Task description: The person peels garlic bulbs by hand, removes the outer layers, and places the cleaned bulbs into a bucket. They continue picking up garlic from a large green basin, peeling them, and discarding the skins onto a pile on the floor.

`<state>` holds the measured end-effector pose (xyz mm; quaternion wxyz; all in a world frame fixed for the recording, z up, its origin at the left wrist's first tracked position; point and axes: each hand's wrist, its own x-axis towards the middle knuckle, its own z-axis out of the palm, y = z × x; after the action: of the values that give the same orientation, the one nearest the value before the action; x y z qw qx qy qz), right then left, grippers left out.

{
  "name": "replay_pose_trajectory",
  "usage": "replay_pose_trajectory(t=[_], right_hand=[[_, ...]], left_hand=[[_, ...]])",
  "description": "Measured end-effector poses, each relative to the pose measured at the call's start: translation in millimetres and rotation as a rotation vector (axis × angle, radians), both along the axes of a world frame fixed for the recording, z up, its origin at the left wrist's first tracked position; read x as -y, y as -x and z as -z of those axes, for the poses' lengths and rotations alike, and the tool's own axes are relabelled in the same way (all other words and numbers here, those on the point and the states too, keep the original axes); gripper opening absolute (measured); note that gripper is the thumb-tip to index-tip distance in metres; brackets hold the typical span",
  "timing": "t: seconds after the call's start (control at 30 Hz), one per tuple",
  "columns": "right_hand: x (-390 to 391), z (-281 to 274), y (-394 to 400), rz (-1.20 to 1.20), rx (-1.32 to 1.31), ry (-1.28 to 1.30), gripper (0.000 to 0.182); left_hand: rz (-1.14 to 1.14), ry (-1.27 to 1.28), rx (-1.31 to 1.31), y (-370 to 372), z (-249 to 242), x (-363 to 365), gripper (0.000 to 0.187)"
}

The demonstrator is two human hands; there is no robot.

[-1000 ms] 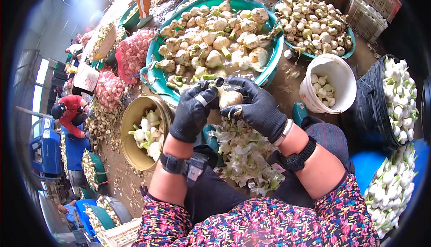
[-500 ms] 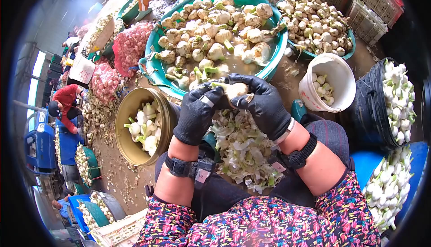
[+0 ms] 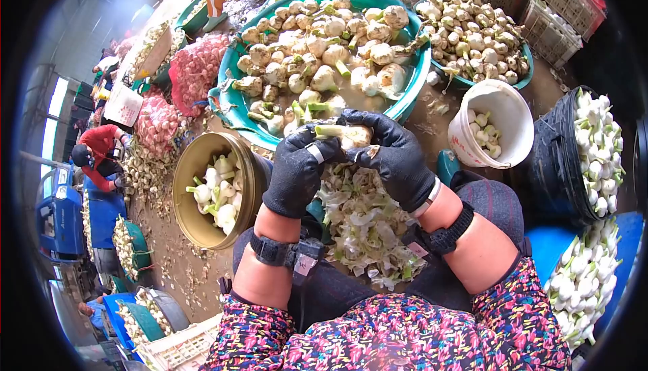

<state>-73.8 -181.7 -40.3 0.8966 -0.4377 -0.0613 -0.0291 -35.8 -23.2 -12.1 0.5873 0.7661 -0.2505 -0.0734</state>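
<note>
A garlic bulb (image 3: 356, 137) with a short green stem and brownish skin is held between both hands, in front of the big teal tub (image 3: 225, 67). My left hand (image 3: 302, 168), in a black glove, is closed on its stem side. On the other side, my right hand (image 3: 393, 157), also gloved in black, has its fingers curled round the bulb. Below the hands lies a heap of pale garlic peelings (image 3: 370, 226). The tub holds many unpeeled bulbs in murky water.
Left of me stands a tan bucket (image 3: 183, 168) with peeled bulbs; a white bucket (image 3: 457, 131) with several more stands right. A black bucket (image 3: 550, 168) is full of white bulbs. Another basin (image 3: 526, 74) of bulbs sits behind. A person in red (image 3: 101, 148) works far left.
The garlic bulb has turned slightly in my fingers, its stem now lying more level. Far left, the person in red has shifted a little.
</note>
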Motion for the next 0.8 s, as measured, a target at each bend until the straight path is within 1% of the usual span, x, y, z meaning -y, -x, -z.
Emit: replay_pose_trajectory(t=[0.07,0.1,0.17,0.2,0.27,0.3,0.33,0.37,0.4,0.43,0.47,0.5,0.53,0.57,0.6,0.63,0.67,0.7,0.73,0.77,0.8], right_hand=[[0,-4,1,0.005,-0.054,0.077,0.037],[2,-9,2,0.004,-0.054,0.077,0.037],[10,-18,2,-0.171,-0.220,0.119,0.032],[11,-11,-1,-0.171,-0.222,0.121,0.032],[10,10,-9,-0.389,-0.398,-0.461,0.031],[8,5,-9,-0.347,-0.463,-0.450,0.034],[7,15,-11,-0.346,-0.464,-0.451,0.034],[3,32,-15,-0.191,-0.241,-0.068,0.034],[1,42,-17,-0.031,-0.014,0.312,0.035],[1,22,-12,-0.031,-0.014,0.312,0.035],[3,1,-3,-0.040,-0.149,0.247,0.028],[4,-14,2,-0.051,-0.283,0.182,0.022],[7,-14,3,-0.052,-0.287,0.183,0.022],[13,-12,3,-0.176,-0.319,0.153,0.029],[18,-11,4,-0.300,-0.349,0.121,0.036],[19,-8,6,-0.379,-0.316,-0.043,0.037],[18,-6,7,-0.380,-0.315,-0.042,0.037],[17,-5,8,-0.407,-0.253,-0.041,0.037],[16,-2,7,-0.433,-0.190,-0.040,0.038],[21,3,4,-0.275,0.205,0.604,0.042],[21,-2,5,-0.277,0.207,0.607,0.042]], left_hand=[[-0.006,0.106,-0.169,-1,-1,-1,0.022],[-0.006,0.105,-0.170,0,-4,-2,0.022],[0.082,0.050,-0.069,1,-13,-5,0.019],[0.082,0.052,-0.071,2,-12,-6,0.019],[0.026,-0.032,0.097,3,-6,-8,0.017],[0.025,-0.032,0.096,-2,-3,-10,0.017],[0.094,-0.145,0.396,-10,0,-13,0.017],[0.165,-0.259,0.695,-14,2,-14,0.018],[0.167,-0.259,0.694,-12,1,-14,0.018],[0.136,-0.221,0.560,-8,-2,-12,0.019],[0.104,-0.183,0.425,-5,-4,-10,0.021],[0.104,-0.182,0.423,-2,-4,-9,0.021],[0.025,-0.055,0.141,1,-4,-7,0.023],[-0.054,0.071,-0.140,3,-3,-5,0.026],[-0.053,0.069,-0.142,3,-3,-5,0.026],[-0.051,0.022,-0.070,1,-3,-5,0.028],[-0.050,-0.024,0.003,-1,-3,-5,0.030],[-0.029,0.049,-0.075,-5,-1,-6,0.031],[-0.030,0.050,-0.074,-5,-1,-7,0.031],[-0.045,0.136,-0.143,-4,-1,-7,0.030],[-0.059,0.223,-0.211,-4,-4,-6,0.030]])
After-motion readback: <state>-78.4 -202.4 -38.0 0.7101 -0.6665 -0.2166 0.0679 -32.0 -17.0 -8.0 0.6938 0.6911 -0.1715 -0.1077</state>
